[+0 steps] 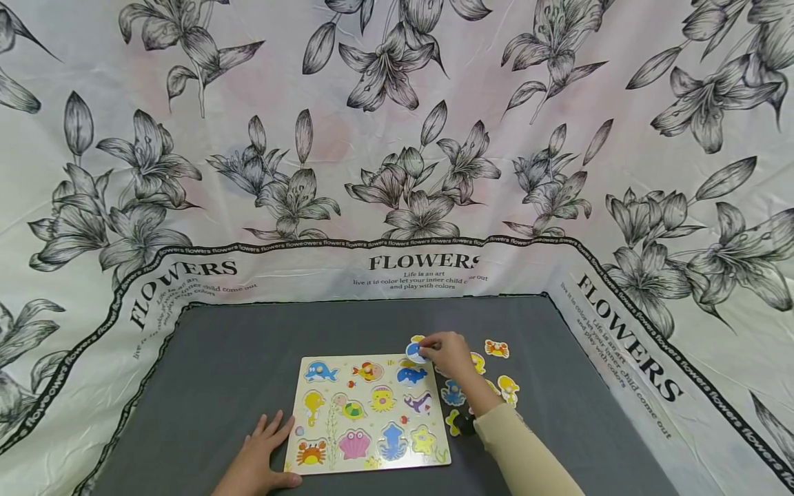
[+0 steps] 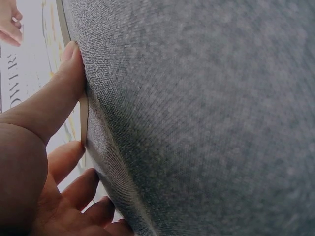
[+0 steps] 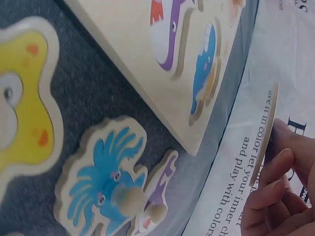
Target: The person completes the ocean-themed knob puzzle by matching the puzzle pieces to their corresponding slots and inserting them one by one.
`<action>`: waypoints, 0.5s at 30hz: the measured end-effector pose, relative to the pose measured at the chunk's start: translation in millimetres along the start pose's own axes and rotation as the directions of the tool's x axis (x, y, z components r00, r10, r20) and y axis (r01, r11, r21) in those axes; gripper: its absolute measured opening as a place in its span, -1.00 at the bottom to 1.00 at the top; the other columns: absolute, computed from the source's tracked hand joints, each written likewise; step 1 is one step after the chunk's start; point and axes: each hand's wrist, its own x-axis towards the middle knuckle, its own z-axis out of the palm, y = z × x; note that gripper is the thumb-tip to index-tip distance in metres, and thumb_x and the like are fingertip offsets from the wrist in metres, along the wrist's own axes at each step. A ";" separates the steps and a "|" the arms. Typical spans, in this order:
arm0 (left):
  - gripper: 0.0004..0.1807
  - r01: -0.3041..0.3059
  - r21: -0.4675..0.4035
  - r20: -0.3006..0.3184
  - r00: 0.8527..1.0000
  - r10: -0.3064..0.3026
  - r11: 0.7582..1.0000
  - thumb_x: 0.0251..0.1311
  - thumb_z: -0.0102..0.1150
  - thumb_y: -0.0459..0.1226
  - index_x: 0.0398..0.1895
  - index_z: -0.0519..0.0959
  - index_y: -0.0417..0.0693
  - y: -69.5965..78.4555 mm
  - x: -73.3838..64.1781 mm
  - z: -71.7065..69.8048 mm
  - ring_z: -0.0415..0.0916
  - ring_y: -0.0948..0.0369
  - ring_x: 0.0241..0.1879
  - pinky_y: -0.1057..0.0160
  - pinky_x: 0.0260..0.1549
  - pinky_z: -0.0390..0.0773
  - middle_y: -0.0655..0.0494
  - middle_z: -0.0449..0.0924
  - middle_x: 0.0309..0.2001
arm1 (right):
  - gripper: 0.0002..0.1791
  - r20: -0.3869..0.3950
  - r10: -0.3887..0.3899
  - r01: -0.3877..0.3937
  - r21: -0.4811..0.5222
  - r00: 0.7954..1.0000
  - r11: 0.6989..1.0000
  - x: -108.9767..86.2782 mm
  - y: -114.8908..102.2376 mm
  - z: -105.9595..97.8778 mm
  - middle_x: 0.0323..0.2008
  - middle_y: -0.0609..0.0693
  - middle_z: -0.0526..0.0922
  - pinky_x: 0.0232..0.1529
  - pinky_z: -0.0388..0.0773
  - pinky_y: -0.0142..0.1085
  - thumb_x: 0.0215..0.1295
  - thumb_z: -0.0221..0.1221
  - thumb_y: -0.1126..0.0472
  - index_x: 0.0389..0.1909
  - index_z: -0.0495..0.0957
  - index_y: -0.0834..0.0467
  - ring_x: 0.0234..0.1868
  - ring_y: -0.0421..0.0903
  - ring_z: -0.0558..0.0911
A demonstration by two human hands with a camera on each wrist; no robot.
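Observation:
A wooden puzzle board with sea-animal pictures lies on the grey cloth. Above its far right corner, my right hand pinches a blue-and-white whale puzzle piece; the right wrist view shows this piece edge-on between thumb and fingers. My left hand is spread at the board's near left corner, thumb and fingertips touching its edges. In the left wrist view the thumb lies against the board's rim. Below the piece, the board's blue whale picture shows.
Several loose pieces lie right of the board, among them a blue octopus-like piece, a crab piece and a yellow piece. The right forearm hides some of them. Flower-printed cloth rises behind the grey surface.

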 end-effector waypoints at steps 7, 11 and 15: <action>0.27 0.004 0.002 0.003 1.000 -0.004 1.000 -0.40 0.65 0.13 0.51 0.31 -0.11 0.0 0.4 -0.2 -0.20 -0.43 0.52 -0.55 0.33 -0.12 -0.33 0.10 0.54 | -0.89 0.022 -0.001 0.002 -0.009 1.000 1.000 -4.7 -0.1 4.7 -0.17 -0.03 0.76 -0.26 0.66 -0.23 0.24 0.41 0.15 -0.22 0.81 0.00 -0.24 -0.13 0.64; 0.27 0.003 -0.005 0.002 1.000 -0.003 1.000 -0.40 0.66 0.12 0.51 0.31 -0.11 -0.3 0.5 -0.5 -0.21 -0.43 0.52 -0.55 0.33 -0.13 -0.33 0.09 0.54 | -0.90 0.043 -0.017 0.017 0.000 0.999 1.000 -8.3 1.0 6.7 -0.19 -0.02 0.76 -0.31 0.65 -0.26 0.25 0.40 0.16 -0.23 0.81 0.01 -0.30 -0.16 0.63; 0.27 0.002 -0.011 0.003 1.000 -0.002 1.000 -0.40 0.66 0.12 0.51 0.30 -0.11 0.5 0.0 -1.5 -0.22 -0.43 0.52 -0.55 0.33 -0.13 -0.33 0.09 0.54 | -0.89 0.071 -0.023 0.022 0.007 0.997 1.000 -10.9 1.6 10.2 -0.20 -0.02 0.75 -0.34 0.62 -0.30 0.25 0.41 0.16 -0.22 0.81 0.03 -0.34 -0.19 0.61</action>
